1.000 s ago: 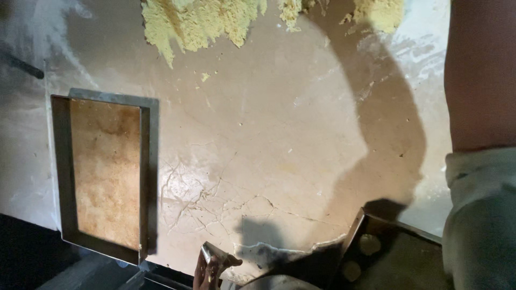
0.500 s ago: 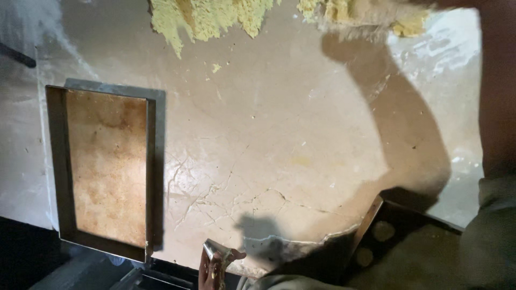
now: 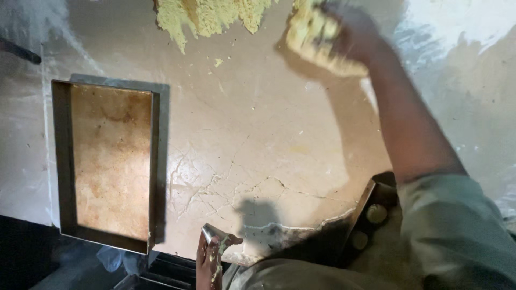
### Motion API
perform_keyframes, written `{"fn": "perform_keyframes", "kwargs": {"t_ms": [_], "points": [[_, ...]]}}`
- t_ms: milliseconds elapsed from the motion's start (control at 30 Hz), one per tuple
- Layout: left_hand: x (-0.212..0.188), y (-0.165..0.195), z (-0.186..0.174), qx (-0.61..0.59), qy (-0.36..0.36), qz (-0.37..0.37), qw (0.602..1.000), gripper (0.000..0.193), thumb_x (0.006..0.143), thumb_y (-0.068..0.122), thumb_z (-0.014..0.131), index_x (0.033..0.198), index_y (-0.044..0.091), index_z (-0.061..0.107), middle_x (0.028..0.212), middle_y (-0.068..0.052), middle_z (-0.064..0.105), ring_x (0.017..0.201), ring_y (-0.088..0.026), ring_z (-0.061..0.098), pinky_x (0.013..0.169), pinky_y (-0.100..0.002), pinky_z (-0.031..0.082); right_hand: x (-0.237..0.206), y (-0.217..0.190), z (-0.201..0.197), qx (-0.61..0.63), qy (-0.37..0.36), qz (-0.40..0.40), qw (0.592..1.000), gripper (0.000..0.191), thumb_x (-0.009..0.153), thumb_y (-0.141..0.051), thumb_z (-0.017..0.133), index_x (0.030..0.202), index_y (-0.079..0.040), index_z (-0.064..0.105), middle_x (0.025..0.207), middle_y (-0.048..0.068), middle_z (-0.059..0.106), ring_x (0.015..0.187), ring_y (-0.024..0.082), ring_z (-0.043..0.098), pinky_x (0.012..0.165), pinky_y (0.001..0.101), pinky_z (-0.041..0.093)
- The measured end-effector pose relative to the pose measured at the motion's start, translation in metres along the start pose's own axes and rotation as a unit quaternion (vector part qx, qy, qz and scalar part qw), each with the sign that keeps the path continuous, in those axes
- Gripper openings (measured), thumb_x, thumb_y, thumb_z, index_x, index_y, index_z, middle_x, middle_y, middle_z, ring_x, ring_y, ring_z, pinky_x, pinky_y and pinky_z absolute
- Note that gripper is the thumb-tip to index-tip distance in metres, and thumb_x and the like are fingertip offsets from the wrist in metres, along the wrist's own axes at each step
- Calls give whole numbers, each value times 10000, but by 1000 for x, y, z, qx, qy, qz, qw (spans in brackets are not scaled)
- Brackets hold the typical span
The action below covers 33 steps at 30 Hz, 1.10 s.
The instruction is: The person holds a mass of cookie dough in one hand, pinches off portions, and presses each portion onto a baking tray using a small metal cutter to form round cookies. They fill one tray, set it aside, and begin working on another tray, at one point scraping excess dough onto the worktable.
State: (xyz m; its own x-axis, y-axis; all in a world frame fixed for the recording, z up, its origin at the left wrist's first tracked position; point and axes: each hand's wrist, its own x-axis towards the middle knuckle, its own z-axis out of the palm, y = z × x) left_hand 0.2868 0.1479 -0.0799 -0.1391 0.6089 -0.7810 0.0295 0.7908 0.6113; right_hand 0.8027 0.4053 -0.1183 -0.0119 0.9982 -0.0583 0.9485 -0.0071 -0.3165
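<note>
My right hand (image 3: 359, 33) reaches to the far side of the stone counter (image 3: 258, 134) and grips a clump of yellow crumbly dough (image 3: 310, 38), lifted a little off the surface and blurred. A larger heap of the same dough (image 3: 209, 15) lies to its left at the top edge. At the counter's near edge my left hand (image 3: 208, 264), smeared with dough, holds a small shiny metal scraper (image 3: 211, 233). Left of centre a rectangular metal tray (image 3: 62, 161) with a brownish, stained bottom rests on the counter.
The counter is cracked near its front edge and dusted white at the left and right. A metal bracket with round knobs (image 3: 371, 215) sits at the lower right by my grey sleeve. A dark rod (image 3: 19, 51) pokes in at the upper left.
My right arm has swung in from the right edge to the dough at the top and closed on a clump. The left hand stays at the counter's near edge.
</note>
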Motion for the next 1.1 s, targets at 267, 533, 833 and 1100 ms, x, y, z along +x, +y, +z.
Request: {"fn": "perform_keyframes", "kwargs": {"t_ms": [267, 533, 833, 1100], "points": [[-31, 40, 2, 79, -120, 93, 985, 413, 1027, 370, 473, 1159, -9, 567, 956, -191, 748, 1018, -281, 727, 980, -447, 489, -156, -147, 51, 65, -223, -1, 973, 780, 972, -462, 653, 1575, -39, 396, 1477, 276, 488, 1292, 389, 532, 1134, 503, 451], [-24, 22, -72, 3, -208, 159, 965, 421, 1026, 368, 509, 1190, -17, 550, 932, -191, 746, 964, -316, 748, 980, -465, 506, -191, -59, 0, 234, 155, 195, 940, 374, 917, -48, 599, 1287, -77, 648, 1376, 159, 679, 1259, 323, 643, 1039, 457, 525], [-14, 3, -187, -74, -227, 181, 954, 399, 1030, 323, 543, 1224, -26, 537, 968, -187, 726, 948, -325, 728, 972, -467, 513, -169, -217, 84, 186, 267, 195, 925, 718, 985, -402, 604, 1510, 36, 383, 1580, 313, 323, 1455, 512, 301, 1182, 629, 272], [5, 30, -172, -16, -201, 191, 961, 373, 1017, 333, 527, 1184, 0, 554, 926, -185, 732, 925, -310, 732, 929, -455, 546, -109, -289, 121, -94, 240, 212, 943, 830, 1041, -486, 540, 1585, 87, 289, 1667, 305, 182, 1533, 538, 140, 1225, 672, 114]]}}
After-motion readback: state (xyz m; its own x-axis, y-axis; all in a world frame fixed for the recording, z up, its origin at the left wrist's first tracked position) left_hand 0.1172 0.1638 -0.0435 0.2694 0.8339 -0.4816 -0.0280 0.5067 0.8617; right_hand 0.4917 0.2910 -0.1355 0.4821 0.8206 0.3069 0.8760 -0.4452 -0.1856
